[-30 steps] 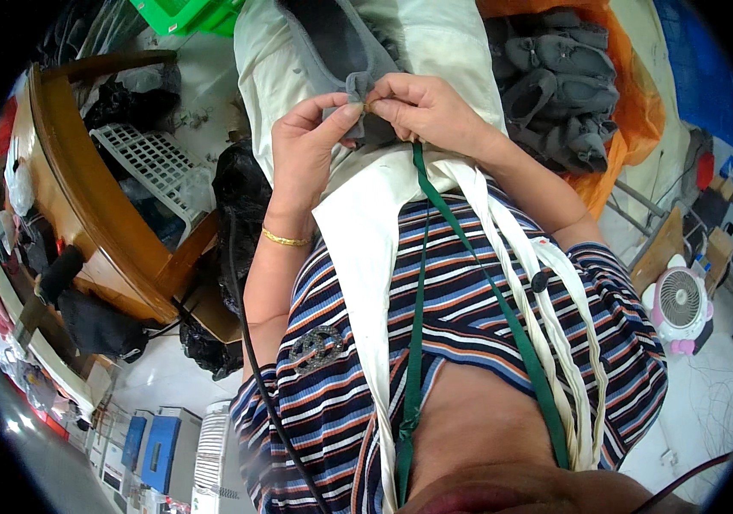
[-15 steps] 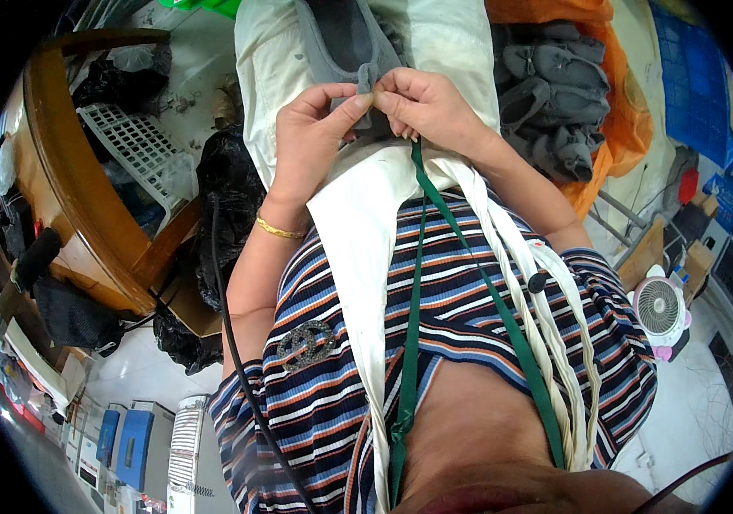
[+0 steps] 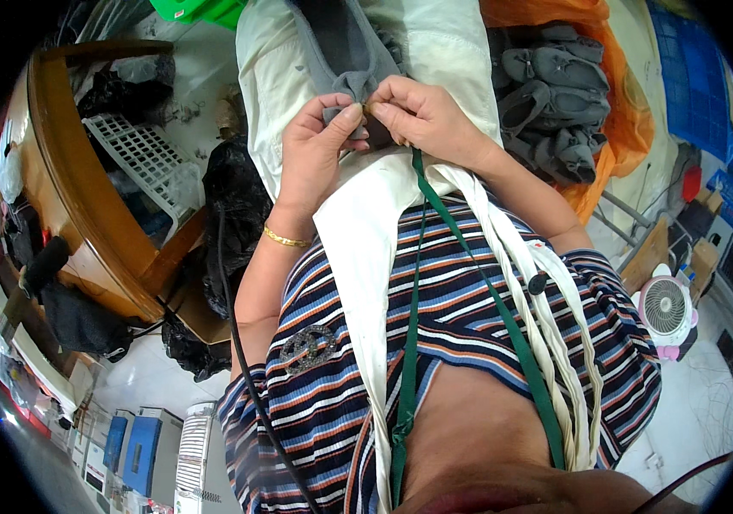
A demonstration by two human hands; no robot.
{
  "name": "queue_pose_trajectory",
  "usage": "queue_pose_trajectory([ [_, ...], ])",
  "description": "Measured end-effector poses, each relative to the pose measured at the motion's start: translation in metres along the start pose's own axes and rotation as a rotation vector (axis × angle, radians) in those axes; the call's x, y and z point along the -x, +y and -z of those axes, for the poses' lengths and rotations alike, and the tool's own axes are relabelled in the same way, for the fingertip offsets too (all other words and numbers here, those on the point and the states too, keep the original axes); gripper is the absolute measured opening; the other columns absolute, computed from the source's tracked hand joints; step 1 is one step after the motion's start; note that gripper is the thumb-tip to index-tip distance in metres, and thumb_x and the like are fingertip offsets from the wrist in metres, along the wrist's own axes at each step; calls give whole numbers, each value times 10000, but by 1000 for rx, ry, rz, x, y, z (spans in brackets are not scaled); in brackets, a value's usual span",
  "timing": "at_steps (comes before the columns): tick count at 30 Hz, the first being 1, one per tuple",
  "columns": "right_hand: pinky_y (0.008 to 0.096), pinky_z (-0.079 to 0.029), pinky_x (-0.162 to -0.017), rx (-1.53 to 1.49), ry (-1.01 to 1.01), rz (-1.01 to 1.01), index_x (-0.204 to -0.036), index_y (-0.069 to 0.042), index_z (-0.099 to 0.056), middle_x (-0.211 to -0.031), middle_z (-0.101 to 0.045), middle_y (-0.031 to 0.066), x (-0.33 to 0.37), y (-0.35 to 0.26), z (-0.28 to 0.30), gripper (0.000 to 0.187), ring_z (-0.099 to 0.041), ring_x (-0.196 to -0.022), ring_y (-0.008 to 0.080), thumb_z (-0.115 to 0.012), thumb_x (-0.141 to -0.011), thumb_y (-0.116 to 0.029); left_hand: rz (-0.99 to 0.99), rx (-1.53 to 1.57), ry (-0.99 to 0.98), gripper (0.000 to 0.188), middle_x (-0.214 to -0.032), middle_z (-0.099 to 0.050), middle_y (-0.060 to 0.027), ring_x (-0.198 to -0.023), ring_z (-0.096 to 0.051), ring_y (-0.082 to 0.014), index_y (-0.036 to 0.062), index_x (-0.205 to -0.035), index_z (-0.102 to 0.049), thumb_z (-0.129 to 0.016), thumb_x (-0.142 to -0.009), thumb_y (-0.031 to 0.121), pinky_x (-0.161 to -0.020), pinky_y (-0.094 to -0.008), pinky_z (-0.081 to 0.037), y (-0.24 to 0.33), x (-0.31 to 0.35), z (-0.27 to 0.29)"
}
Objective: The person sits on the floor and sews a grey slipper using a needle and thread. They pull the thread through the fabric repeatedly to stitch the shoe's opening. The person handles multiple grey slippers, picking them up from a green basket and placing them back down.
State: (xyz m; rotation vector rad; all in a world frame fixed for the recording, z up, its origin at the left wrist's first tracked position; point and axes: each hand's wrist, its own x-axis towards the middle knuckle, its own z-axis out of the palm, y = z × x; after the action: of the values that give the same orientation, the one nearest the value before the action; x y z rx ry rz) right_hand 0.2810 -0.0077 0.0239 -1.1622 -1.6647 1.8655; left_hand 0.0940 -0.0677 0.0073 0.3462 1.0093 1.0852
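At shoe edge (image 3: pixel 322 60), seemingly two-handed grip (image 3: pixel 315 150) (image 3: pixel 435 124)

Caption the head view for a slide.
Left hand and right hand work at the near end of a grey shoe, beside more grey shoes in an orange bag.

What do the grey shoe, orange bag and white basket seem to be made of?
The grey shoe: soft, matte fabric, perhaps felt or suede; it shows no shine and puckers at its near end.
The orange bag: probably thin plastic, given its creases and slight sheen.
The white basket: likely smooth moulded plastic, judging by its regular grid of holes.
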Motion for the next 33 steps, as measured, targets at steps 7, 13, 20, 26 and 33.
queue_pose_trajectory([
  [7, 190, -407, -558, -104, -63, -93, -1010, -19, -604, -697, -549, -28, 2, -3, 3, 166, -496, -616, 31, -553, -1001, -177, -10, -65, 31, 167, -844, -665, -36, -699, -620, -90, 16, -1033, -650, -706, -896, 92, -618, -222, -521, 3, -1, -4],
  [13, 190, -428, -575, -118, -54, -71, -1117, -12, -555, -754, -577, -5, 4, -6, 2, 297, -521, -649, 42, -624, -968, -259, -57, -113, 63, 157, -821, -671, -28, -681, -613, -74, 15, -1017, -674, -720, -884, 85, -606, -207, -511, 2, 0, -7],
  [20, 279, -493, -602, 148, 110, 24, -1129, 63, -523, -774, -654, 120, 0, -3, -3, 567, -622, -695, 146, -676, -903, -434, -139, -286, 49, 176, -812, -679, -20, -652, -598, -48, -5, -1036, -675, -717, -888, 80, -589, -181, -495, 0, -2, -10],
  [26, 274, -464, -589, 161, 138, 38, -1137, 43, -515, -759, -618, 100, -1, 4, -7, 452, -586, -680, 131, -623, -934, -347, -130, -356, 34, 177, -824, -682, -23, -660, -595, -47, -5, -1039, -681, -714, -891, 86, -591, -177, -494, 1, -2, -11],
  [33, 195, -365, -537, -2, 83, -12, -1171, -30, -515, -739, -541, -3, -6, 16, -9, 272, -470, -634, 37, -548, -965, -204, -93, -371, 6, 186, -840, -684, -22, -678, -600, -51, 0, -1052, -678, -711, -896, 94, -597, -179, -495, -5, -5, -11],
])
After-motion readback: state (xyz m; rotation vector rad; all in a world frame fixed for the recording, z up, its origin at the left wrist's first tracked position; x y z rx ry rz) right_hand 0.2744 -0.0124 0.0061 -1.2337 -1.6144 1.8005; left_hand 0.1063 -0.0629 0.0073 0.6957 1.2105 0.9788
